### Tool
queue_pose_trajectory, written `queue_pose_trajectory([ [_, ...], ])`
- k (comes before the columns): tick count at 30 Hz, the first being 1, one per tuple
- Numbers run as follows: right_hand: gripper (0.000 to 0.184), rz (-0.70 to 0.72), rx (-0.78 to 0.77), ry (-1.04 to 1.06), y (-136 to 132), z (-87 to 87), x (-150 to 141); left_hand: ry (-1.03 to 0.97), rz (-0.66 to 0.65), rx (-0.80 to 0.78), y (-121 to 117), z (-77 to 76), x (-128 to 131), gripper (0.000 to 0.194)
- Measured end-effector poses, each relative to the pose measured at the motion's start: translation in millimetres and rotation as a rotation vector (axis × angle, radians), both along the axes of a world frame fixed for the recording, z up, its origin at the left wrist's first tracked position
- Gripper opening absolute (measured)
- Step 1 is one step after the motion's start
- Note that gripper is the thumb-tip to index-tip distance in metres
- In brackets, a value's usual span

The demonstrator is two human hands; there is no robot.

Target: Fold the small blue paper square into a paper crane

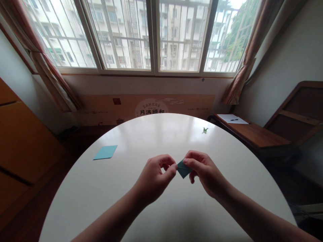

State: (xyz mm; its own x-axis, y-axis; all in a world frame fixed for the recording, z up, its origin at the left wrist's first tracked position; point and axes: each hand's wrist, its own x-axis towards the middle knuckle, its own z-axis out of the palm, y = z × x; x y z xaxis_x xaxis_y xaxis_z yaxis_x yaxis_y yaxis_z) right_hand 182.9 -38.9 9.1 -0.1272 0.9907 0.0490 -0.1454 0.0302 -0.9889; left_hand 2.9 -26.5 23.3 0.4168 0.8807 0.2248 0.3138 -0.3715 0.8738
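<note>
A small folded piece of teal origami paper (184, 170) is held up over the white round table (161, 215). My left hand (159, 173) pinches its left corner between thumb and forefinger. On the other side, my right hand (200, 168) grips the upper right part, thumb on top and fingers behind, covering some of the paper. Farther left lies a flat light-blue stack or sheet of square paper (105, 152). A little green folded paper figure (205, 130), shaped like a crane, stands near the far right rim of the table.
Past the table's right rim is a wooden bench or low table (254, 132) bearing a white paper sheet (232, 119) and a pen (234, 120). An orange-brown cabinet (15, 144) stands at the left. Barred windows and curtains (238, 80) line the far wall.
</note>
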Motion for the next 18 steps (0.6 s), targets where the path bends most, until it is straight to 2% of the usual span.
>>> queue_pose_trajectory([
  [6, 0.024, 0.003, -0.014, -0.017, -0.4, 1.1, -0.7, -0.008, -0.016, -0.018, 1.4, 0.0, -2.2, 0.023],
  [12, 0.025, 0.020, -0.027, -0.022, 0.0, 0.0, -1.9, 0.022, -0.098, -0.067, 1.6, -2.1, -1.3, 0.030],
  [18, 0.028, 0.052, -0.027, -0.056, 1.6, -1.3, 0.3, -0.094, -0.058, -0.226, 4.4, -4.3, 0.0, 0.028],
])
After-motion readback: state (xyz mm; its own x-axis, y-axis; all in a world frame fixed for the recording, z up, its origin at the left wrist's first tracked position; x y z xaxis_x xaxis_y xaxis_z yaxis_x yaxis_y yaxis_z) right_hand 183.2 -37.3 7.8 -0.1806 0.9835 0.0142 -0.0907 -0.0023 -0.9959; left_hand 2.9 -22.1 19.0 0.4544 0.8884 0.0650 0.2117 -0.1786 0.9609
